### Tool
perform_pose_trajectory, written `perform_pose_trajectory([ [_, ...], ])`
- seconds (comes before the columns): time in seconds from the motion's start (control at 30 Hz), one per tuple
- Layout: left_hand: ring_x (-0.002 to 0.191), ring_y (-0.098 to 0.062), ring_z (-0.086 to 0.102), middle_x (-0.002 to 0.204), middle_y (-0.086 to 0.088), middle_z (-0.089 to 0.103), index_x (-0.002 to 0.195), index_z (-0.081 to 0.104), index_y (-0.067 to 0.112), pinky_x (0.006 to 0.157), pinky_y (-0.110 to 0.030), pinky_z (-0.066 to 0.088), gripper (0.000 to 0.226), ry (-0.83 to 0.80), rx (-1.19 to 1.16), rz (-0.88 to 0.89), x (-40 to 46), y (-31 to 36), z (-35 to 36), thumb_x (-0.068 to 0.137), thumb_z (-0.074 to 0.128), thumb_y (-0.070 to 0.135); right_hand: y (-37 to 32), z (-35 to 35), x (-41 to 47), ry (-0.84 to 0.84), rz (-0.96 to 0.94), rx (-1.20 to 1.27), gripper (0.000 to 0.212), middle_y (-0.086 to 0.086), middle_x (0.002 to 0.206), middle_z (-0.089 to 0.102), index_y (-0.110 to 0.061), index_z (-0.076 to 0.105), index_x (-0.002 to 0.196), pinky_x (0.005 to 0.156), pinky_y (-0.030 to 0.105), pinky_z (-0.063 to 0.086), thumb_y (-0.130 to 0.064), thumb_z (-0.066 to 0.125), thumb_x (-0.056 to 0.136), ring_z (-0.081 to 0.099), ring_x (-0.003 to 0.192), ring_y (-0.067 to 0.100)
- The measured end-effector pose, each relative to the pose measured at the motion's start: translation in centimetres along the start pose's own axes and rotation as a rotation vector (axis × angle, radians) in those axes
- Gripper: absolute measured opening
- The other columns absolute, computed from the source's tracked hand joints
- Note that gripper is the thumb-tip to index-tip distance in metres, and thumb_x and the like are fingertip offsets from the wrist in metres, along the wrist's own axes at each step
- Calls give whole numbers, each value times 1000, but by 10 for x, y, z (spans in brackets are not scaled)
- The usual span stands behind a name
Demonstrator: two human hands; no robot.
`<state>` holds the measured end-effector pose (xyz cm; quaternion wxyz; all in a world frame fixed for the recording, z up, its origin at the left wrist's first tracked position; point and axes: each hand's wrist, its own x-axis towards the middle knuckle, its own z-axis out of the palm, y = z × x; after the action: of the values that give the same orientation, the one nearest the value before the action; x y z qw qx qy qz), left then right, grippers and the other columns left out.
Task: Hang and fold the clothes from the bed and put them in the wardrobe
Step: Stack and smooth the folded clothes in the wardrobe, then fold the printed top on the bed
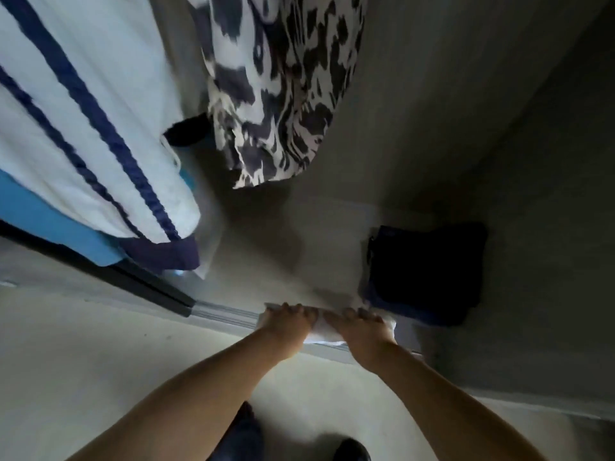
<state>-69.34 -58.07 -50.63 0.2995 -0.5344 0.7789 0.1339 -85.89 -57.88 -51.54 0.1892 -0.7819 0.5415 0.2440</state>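
White folded cloth [327,327], at wardrobe floor [283,247] edge: grasped by left hand [286,322] and right hand [361,331], fingers [361,316] curled over it.

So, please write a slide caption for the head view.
Both hands set a folded white cloth on the wardrobe floor beside a dark folded pile.
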Motion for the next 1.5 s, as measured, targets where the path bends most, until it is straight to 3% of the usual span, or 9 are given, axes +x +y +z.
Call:
perform_pose_trajectory([
  [0.17, 116, -37, 53, 132, -14, 49, 145, 27, 17, 96, -50, 44, 59, 83, 105, 67, 99, -30, 75, 91, 45, 6, -9, 73, 109, 30, 26, 61, 58, 4, 159, 16, -45, 8, 150, 111, 49, 26, -27, 35, 101, 25, 142, 34],
  [0.3, 127, -38, 44, 141, -16, 41, 150, 19, 19, 101, -61, 36, 57, 215, 175, 25, 186, -47, 94, 97, 38, 9, 14, 89, 190, 127, 41, 68, 61, 2, 157, 19, -40, 10, 151, 113, 50, 23, -31, 39, 99, 25, 141, 33],
  [0.57, 147, -32, 1, 160, -11, -1, 153, -3, 24, 112, -64, 5, 55, 484, 94, 4, 310, -51, 129, 104, 21, 17, 59, 127, 285, 368, 140, 11, 75, 9, 160, 4, -36, -4, 152, 112, 63, 9, -15, 43, 97, 0, 145, 41],
  [0.73, 147, -31, -9, 160, -10, -14, 152, -6, 28, 112, -62, 6, 64, 225, -39, 51, 321, -40, 187, 102, 27, 7, 56, 178, 286, 59, 135, 113, 68, 10, 157, -24, -40, -11, 150, 115, 58, 0, -32, 36, 101, -18, 142, 44],
  [0.93, 145, -30, -18, 157, -7, -24, 151, -10, 34, 111, -62, 5, 69, 259, -109, 89, 338, -47, 196, 101, 32, 10, 56, 191, 297, 58, 146, 140, 70, 12, 153, -33, -41, -17, 148, 115, 56, -3, -33, 34, 101, -25, 140, 45],
  [1.07, 144, -28, -22, 155, -7, -30, 149, -17, 33, 110, -64, 3, 90, 123, -146, 85, 333, -51, 191, 92, 48, 10, 59, 186, 298, -10, 145, 119, 75, 11, 154, -32, -39, -19, 148, 115, 56, -3, -38, 39, 100, -23, 141, 43],
  [1.23, 147, -25, -10, 160, -9, -9, 153, -5, 27, 115, -58, -3, 80, -57, -225, 86, 270, -35, 139, 93, 46, 15, 50, 131, 247, -30, 131, 261, 73, 10, 159, 7, -29, 1, 153, 116, 48, 22, -25, 47, 97, 12, 146, 32],
  [1.37, 127, -30, 45, 138, -12, 49, 140, 41, 14, 103, -41, 35, 48, 140, -398, 97, 205, -11, 54, 92, 43, 14, 37, 62, 176, 84, 176, 318, 48, 11, 139, 47, -19, 32, 145, 94, 36, 43, -22, 40, 98, 48, 124, 29],
  [1.5, 106, -33, 58, 116, -14, 61, 118, 56, 8, 82, -35, 46, 29, 231, -463, 97, 138, 2, -19, 93, 42, 13, 31, 4, 99, 116, 252, 336, 36, 11, 127, 58, -19, 45, 134, 83, 33, 47, -25, 37, 99, 56, 114, 29],
])
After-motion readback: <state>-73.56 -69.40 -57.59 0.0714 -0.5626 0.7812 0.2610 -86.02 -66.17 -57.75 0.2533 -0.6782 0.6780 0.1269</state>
